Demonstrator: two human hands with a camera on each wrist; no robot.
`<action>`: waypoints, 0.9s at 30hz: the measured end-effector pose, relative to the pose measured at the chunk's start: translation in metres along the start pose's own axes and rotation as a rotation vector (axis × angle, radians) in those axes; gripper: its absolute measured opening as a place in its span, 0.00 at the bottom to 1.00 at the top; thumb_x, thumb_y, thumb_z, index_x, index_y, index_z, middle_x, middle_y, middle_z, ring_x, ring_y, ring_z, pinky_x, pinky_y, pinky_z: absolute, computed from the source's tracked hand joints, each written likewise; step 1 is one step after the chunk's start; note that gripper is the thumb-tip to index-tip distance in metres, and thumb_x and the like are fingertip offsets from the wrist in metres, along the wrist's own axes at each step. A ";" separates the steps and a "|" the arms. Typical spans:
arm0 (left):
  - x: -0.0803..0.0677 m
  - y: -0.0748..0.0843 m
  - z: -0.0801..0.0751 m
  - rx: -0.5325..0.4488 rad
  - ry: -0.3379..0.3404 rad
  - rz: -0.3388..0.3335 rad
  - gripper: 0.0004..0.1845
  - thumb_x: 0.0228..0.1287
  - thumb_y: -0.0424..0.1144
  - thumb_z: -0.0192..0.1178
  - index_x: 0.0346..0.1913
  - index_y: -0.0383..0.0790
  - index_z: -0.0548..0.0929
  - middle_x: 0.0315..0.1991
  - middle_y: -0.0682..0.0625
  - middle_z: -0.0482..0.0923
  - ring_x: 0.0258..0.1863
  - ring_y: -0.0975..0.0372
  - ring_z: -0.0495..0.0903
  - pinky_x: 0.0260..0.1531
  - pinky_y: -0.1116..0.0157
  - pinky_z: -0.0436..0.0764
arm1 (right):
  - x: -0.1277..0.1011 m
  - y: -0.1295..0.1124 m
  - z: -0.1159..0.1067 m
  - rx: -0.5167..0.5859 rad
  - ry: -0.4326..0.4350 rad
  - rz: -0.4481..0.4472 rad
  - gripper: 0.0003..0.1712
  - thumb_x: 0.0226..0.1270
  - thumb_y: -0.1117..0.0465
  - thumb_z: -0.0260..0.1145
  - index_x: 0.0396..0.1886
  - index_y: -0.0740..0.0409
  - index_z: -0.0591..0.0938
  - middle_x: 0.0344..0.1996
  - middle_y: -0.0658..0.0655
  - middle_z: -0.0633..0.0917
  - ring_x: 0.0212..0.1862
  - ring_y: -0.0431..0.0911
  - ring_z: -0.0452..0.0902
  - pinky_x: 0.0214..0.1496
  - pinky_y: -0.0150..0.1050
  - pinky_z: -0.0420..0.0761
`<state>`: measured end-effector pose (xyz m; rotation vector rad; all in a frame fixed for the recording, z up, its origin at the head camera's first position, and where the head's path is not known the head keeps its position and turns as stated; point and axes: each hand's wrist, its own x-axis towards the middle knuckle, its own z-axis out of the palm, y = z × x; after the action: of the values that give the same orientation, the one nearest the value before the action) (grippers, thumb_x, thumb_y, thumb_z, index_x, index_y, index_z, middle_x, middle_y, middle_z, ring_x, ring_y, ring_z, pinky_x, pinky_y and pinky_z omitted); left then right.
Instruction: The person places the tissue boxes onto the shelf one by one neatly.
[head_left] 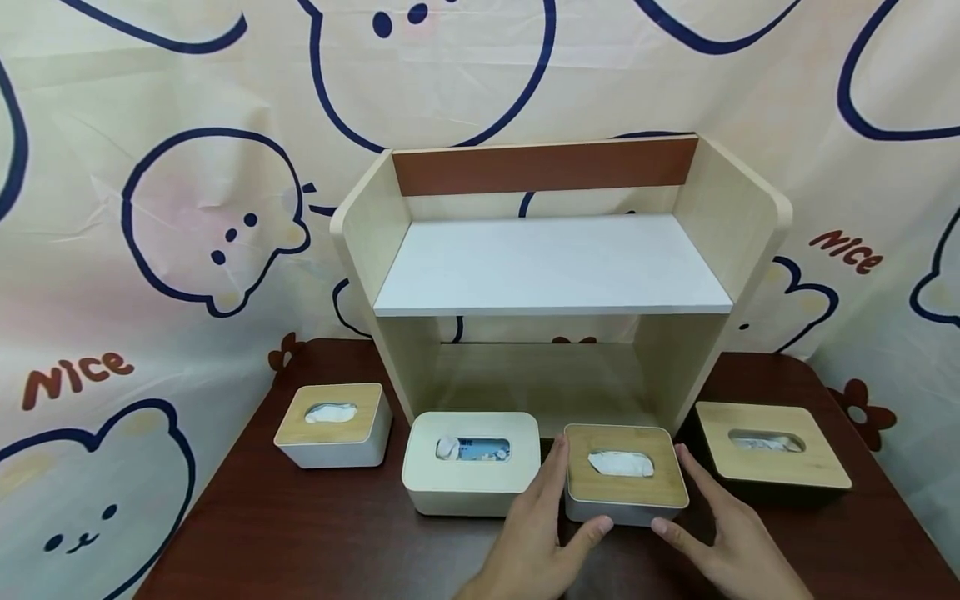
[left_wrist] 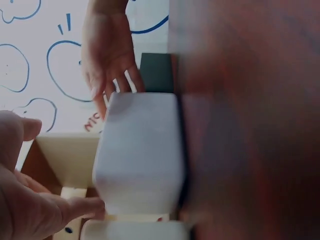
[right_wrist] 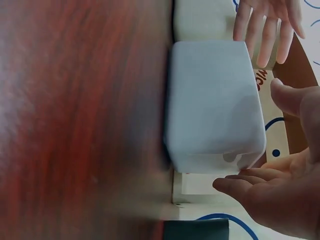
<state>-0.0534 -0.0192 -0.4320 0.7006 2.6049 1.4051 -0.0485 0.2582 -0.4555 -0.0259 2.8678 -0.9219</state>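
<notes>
A tissue box with a light wood lid and pale grey sides (head_left: 626,490) stands on the table between the two hands. At its left side, the left hand (head_left: 534,533) has its fingers extended and thumb near the front edge. On the opposite side the right hand (head_left: 726,532) mirrors it, fingertips by the right edge. Seen from the left wrist, the grey box (left_wrist: 137,145) fills the middle, with the left hand (left_wrist: 35,200) beside it. The right wrist view has the right hand's fingertips (right_wrist: 235,187) close against the box (right_wrist: 215,100); contact is hard to tell.
A cream tissue box (head_left: 472,492) stands close on the left, another wood-lidded box (head_left: 330,425) farther left. A dark box with a wood lid (head_left: 780,475) sits on the right. Behind them rises a two-level shelf (head_left: 555,267) on the dark wood table (head_left: 300,542).
</notes>
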 end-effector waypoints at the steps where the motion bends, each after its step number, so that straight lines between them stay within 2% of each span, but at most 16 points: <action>1: 0.000 0.000 0.002 -0.021 -0.003 -0.018 0.51 0.79 0.64 0.57 0.88 0.39 0.47 0.88 0.41 0.48 0.85 0.46 0.57 0.79 0.43 0.67 | 0.000 0.000 0.001 0.001 0.005 0.004 0.66 0.69 0.35 0.74 0.89 0.60 0.48 0.83 0.76 0.59 0.76 0.78 0.66 0.65 0.75 0.77; 5: 0.001 -0.003 0.011 -0.056 -0.014 -0.096 0.52 0.78 0.61 0.61 0.88 0.37 0.47 0.88 0.38 0.49 0.85 0.45 0.56 0.80 0.43 0.66 | -0.002 0.001 0.006 0.052 0.037 -0.003 0.65 0.69 0.38 0.76 0.89 0.62 0.50 0.82 0.76 0.60 0.74 0.74 0.70 0.62 0.61 0.86; 9: 0.001 -0.009 0.018 -0.066 0.007 -0.105 0.51 0.77 0.56 0.64 0.87 0.32 0.49 0.86 0.34 0.52 0.84 0.44 0.59 0.79 0.44 0.67 | -0.002 0.002 0.009 0.127 0.036 0.017 0.64 0.68 0.41 0.78 0.88 0.64 0.53 0.80 0.77 0.63 0.73 0.70 0.74 0.54 0.44 0.90; 13: 0.001 -0.013 0.021 -0.079 0.034 -0.127 0.50 0.77 0.50 0.66 0.86 0.31 0.51 0.85 0.33 0.56 0.82 0.43 0.63 0.77 0.43 0.70 | 0.000 0.002 0.009 0.160 0.004 0.088 0.63 0.68 0.40 0.77 0.87 0.65 0.55 0.79 0.78 0.65 0.67 0.63 0.83 0.52 0.40 0.90; 14: 0.002 -0.014 0.021 -0.083 0.038 -0.132 0.49 0.77 0.49 0.66 0.86 0.30 0.51 0.84 0.33 0.57 0.81 0.44 0.64 0.77 0.44 0.71 | 0.001 0.001 0.009 0.164 -0.001 0.103 0.62 0.68 0.40 0.77 0.87 0.65 0.55 0.78 0.79 0.67 0.61 0.59 0.87 0.50 0.39 0.91; 16: 0.002 -0.015 0.022 -0.079 0.047 -0.134 0.47 0.78 0.45 0.66 0.85 0.29 0.53 0.83 0.33 0.60 0.80 0.45 0.66 0.75 0.45 0.72 | 0.001 0.000 0.009 0.161 -0.004 0.135 0.60 0.69 0.41 0.76 0.87 0.63 0.56 0.61 0.79 0.83 0.42 0.51 0.92 0.42 0.34 0.89; 17: 0.003 -0.015 0.022 -0.073 0.055 -0.126 0.45 0.78 0.43 0.66 0.85 0.28 0.54 0.83 0.33 0.61 0.79 0.46 0.68 0.74 0.47 0.74 | 0.001 0.000 0.009 0.159 0.003 0.140 0.59 0.70 0.42 0.76 0.87 0.63 0.56 0.49 0.75 0.88 0.32 0.46 0.89 0.37 0.32 0.87; 18: 0.003 -0.016 0.022 -0.066 0.064 -0.115 0.43 0.78 0.41 0.66 0.84 0.27 0.55 0.82 0.32 0.63 0.77 0.48 0.71 0.72 0.49 0.77 | 0.000 0.000 0.010 0.158 0.011 0.139 0.57 0.71 0.43 0.76 0.87 0.62 0.57 0.36 0.70 0.88 0.24 0.42 0.83 0.32 0.32 0.83; 19: 0.003 -0.017 0.023 -0.059 0.074 -0.100 0.42 0.78 0.38 0.65 0.83 0.26 0.57 0.80 0.32 0.65 0.74 0.51 0.74 0.69 0.53 0.80 | -0.001 -0.001 0.010 0.159 0.019 0.139 0.56 0.71 0.45 0.75 0.87 0.62 0.58 0.26 0.63 0.85 0.18 0.39 0.75 0.29 0.32 0.79; 21: 0.003 -0.018 0.024 -0.033 0.099 -0.070 0.39 0.77 0.34 0.65 0.82 0.25 0.60 0.78 0.31 0.69 0.67 0.56 0.78 0.63 0.59 0.83 | -0.003 -0.001 0.012 0.161 0.032 0.136 0.53 0.72 0.47 0.75 0.87 0.61 0.59 0.16 0.51 0.75 0.13 0.37 0.64 0.25 0.33 0.72; 24: 0.003 -0.019 0.027 -0.003 0.128 -0.034 0.36 0.76 0.31 0.64 0.80 0.24 0.63 0.76 0.30 0.71 0.63 0.58 0.79 0.58 0.62 0.84 | -0.004 -0.001 0.014 0.154 0.051 0.121 0.51 0.73 0.50 0.75 0.85 0.63 0.61 0.19 0.50 0.77 0.13 0.37 0.62 0.25 0.33 0.72; 27: 0.003 -0.020 0.029 0.022 0.152 -0.012 0.34 0.76 0.29 0.63 0.80 0.25 0.65 0.75 0.31 0.72 0.70 0.52 0.79 0.65 0.56 0.83 | -0.004 -0.001 0.015 0.144 0.050 0.125 0.49 0.74 0.52 0.74 0.85 0.64 0.62 0.24 0.52 0.80 0.13 0.37 0.60 0.27 0.33 0.72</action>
<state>-0.0544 -0.0044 -0.4642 0.6013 2.7376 1.4840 -0.0428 0.2490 -0.4662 0.1908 2.8013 -1.1151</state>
